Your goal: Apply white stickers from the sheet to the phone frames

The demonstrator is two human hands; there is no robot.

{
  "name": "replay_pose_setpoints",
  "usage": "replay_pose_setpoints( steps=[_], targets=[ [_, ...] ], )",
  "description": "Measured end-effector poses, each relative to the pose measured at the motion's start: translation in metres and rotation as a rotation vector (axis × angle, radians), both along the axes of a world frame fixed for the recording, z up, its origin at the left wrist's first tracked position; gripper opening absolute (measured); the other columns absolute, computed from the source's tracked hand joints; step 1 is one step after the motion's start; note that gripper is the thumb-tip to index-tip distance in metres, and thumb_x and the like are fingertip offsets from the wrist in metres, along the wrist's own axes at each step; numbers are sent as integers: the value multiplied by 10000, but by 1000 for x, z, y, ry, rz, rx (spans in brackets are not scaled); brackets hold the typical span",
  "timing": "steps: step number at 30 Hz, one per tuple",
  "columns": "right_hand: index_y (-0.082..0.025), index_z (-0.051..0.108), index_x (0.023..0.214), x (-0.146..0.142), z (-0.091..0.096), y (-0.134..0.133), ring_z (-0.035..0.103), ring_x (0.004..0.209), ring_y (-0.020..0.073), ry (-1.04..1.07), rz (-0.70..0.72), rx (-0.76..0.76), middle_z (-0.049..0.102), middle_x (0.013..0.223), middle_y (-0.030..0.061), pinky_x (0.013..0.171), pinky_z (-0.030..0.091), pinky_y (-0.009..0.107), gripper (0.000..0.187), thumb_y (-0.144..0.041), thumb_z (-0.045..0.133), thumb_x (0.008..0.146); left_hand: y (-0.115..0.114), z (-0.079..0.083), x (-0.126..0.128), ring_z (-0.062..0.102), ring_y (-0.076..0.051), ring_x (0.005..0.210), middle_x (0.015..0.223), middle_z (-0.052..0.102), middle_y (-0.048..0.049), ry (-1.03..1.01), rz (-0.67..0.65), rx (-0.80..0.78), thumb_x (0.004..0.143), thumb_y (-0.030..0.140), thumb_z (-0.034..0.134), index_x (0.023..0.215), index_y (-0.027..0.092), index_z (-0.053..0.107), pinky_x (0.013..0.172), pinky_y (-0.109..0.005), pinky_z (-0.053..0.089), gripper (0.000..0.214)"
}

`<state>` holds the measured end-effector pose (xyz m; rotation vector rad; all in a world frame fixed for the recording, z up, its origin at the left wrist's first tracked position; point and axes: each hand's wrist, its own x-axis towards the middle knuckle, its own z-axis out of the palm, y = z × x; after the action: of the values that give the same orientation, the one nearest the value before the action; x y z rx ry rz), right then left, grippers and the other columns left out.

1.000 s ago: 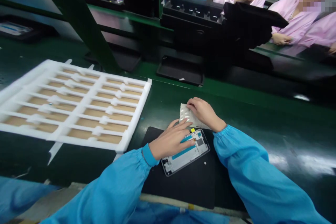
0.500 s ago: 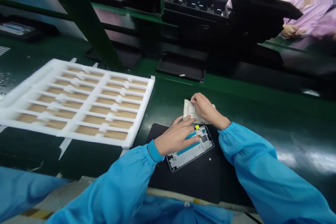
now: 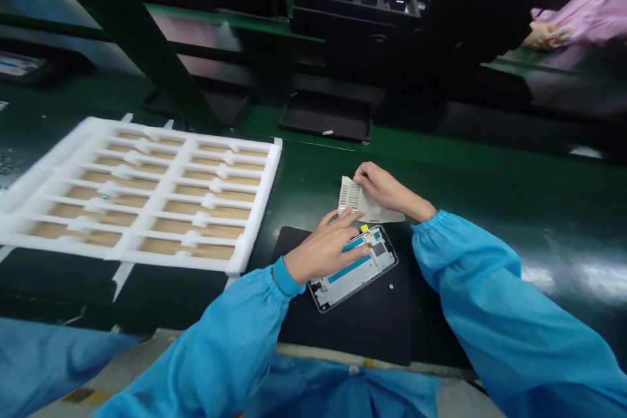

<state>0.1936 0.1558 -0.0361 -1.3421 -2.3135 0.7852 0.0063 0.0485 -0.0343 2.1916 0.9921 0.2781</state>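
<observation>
Right hand is shifting toward the far corner of the sticker sheet compared with the earlier frames, and that edge is now curling up off the green belt instead of lying flat. Its fingers are pinching narrow on the sheet's upper edge; whether a single sticker is coming away is too small to tell. Left hand is staying put, fingers spread flat and pressing on the phone frame, with the index fingertip reaching the sheet's near edge. Phone frame is lying open-side up, at an angle, on the black mat, just beside the sheet. Judging by this, the sheet is being lifted while the frame is being held steady. White foam tray is sitting well apart to the left; another person's hand is working across the line behind the black trays.
</observation>
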Motion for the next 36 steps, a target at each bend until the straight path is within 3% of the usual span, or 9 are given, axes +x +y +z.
replay_pose_setpoints(
  steps=[8,16,19,22,26,29,32,34,36],
  targets=[
    [-196,518,788,6,14,13,538,704,162,-10,30,-111,602,781,31,651,406,283,114,-208,493,898,0,3,0,215,-284,1488,1559,355,-112,24,-1,-13,984,481,471,982,178,616,1189,-507,214,336],
    [-207,527,840,11,12,10,586,689,153,135,-69,-7,624,736,-1,657,428,288,103,-232,493,935,-1,2,2,203,-276,1492,1567,341,-111,20,11,-5,989,482,461,950,173,607,1200,-509,201,343],
    [-203,537,867,12,15,-4,616,733,155,254,-183,87,634,775,6,687,457,293,58,-231,528,917,-1,2,1,225,-263,1487,1560,358,-96,11,11,12,993,482,452,945,183,592,1205,-520,188,333],
    [-194,555,854,16,26,-29,660,737,163,504,-363,126,662,749,9,687,488,293,82,-248,615,868,-2,3,1,220,-259,1489,1578,324,-77,1,1,54,996,480,448,946,193,583,1213,-548,135,321],
    [-192,594,841,24,36,-72,687,708,167,723,-421,-25,698,707,10,674,506,290,153,-305,695,820,-2,7,1,241,-264,1481,1553,362,-83,14,8,72,990,480,456,936,198,586,1210,-576,97,315],
    [-194,595,847,30,27,-94,697,722,173,810,-410,-159,695,681,2,695,523,296,208,-350,723,796,-1,9,4,305,-249,1447,1437,459,-115,37,42,84,982,453,483,922,188,598,1213,-543,129,295],
    [-191,589,827,38,16,-102,691,699,170,878,-489,-212,688,662,-5,701,531,303,253,-383,743,766,-6,15,4,336,-259,1423,1430,454,-96,58,50,119,980,430,496,929,191,616,1211,-541,121,272],
    [-191,587,830,45,15,-107,686,691,163,924,-561,-192,696,674,-1,704,531,299,259,-391,740,772,-13,26,1,428,-254,1361,1411,487,-78,52,77,133,985,434,487,968,201,620,1177,-479,253,268],
    [-195,588,843,50,22,-119,691,700,159,959,-603,-145,701,687,-1,707,532,288,238,-374,735,790,-24,39,-3,602,-225,1155,1225,627,-54,93,107,116,1000,452,452,1011,217,609,981,-354,460,283]
  ],
)
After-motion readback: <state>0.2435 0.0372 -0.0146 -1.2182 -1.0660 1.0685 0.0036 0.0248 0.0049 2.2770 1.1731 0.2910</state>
